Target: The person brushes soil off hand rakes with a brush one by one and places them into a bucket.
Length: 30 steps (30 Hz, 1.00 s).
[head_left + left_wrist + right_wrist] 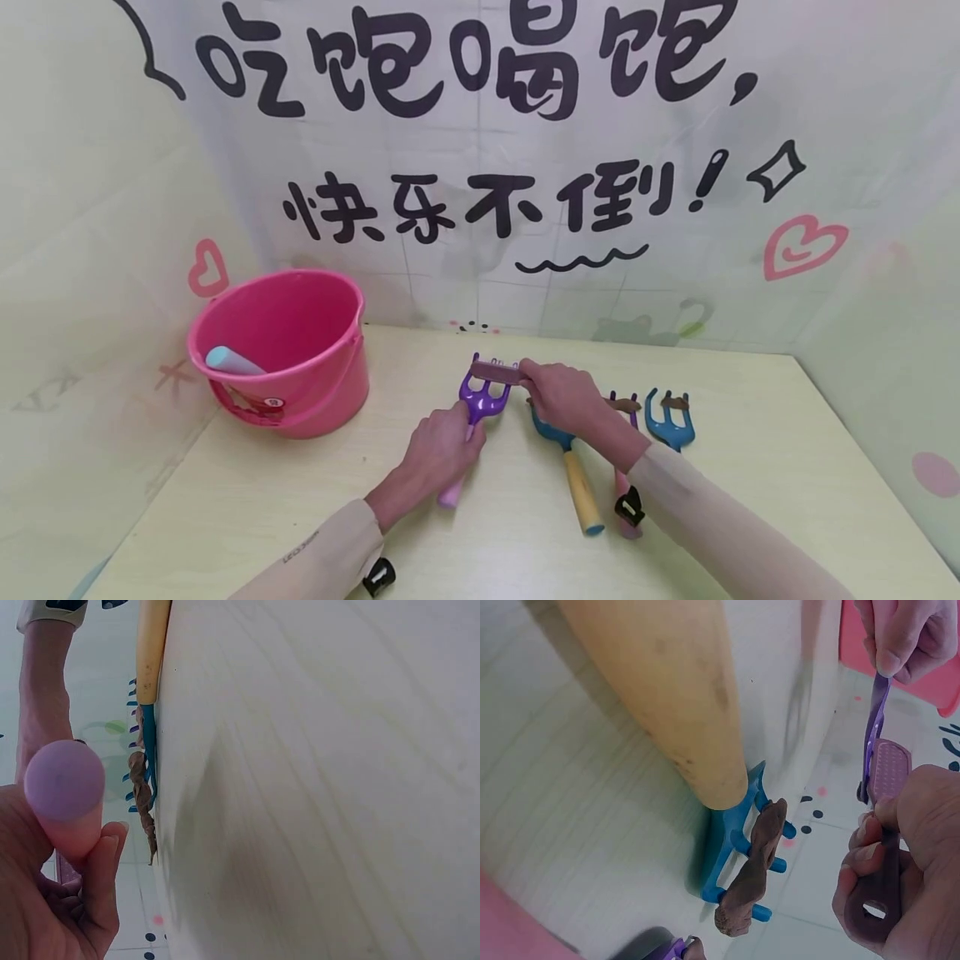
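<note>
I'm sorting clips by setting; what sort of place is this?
Probably a small indoor booth, perhaps a demonstration corner: printed walls stand on three sides of a pale tabletop, with small garden forks lying on it.

Beyond the left hand and the right hand, we read two lines of black Chinese characters on the pale wall sheet: "吃饱喝饱," above "快乐不倒!". On the left sleeve, just behind the left hand, we see small dark lettering that we cannot make out. Left of that hand, the pink bucket bears a label too small for us to read.
</note>
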### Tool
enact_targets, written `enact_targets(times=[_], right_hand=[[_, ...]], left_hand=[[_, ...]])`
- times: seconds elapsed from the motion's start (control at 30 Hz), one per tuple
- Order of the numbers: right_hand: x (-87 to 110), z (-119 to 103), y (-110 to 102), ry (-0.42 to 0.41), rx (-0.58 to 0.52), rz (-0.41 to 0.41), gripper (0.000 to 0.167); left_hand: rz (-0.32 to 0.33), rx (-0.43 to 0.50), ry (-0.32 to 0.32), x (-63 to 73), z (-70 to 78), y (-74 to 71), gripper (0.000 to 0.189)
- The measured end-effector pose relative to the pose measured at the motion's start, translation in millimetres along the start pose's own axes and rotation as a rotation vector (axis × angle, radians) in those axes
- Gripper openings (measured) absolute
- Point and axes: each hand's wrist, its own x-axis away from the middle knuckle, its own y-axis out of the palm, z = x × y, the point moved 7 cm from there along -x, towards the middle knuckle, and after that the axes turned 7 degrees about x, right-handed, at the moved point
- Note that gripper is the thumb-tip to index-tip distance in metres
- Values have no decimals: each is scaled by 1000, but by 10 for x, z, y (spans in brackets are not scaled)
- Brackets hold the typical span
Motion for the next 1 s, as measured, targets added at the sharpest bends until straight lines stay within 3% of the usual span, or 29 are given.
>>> enact_targets(times=[0.23, 0.4, 0.67, 0.8, 1.0], right_hand=[[-10, 0, 21, -5, 133, 29, 19], [-4, 22, 0, -25, 134, 74, 28], [66, 109, -160, -38, 101, 225, 8], [101, 133, -172, -44, 108, 217, 12], [149, 205, -178, -23, 82, 208, 13]], left_hand=[[-21, 9, -24, -16, -2, 2, 22], [-25, 24, -29, -16, -11, 3, 22], [-15, 34, -24, 28, -58, -34, 23], [-16, 33, -23, 23, -68, -42, 22], [-68, 37, -49, 32, -109, 27, 24]])
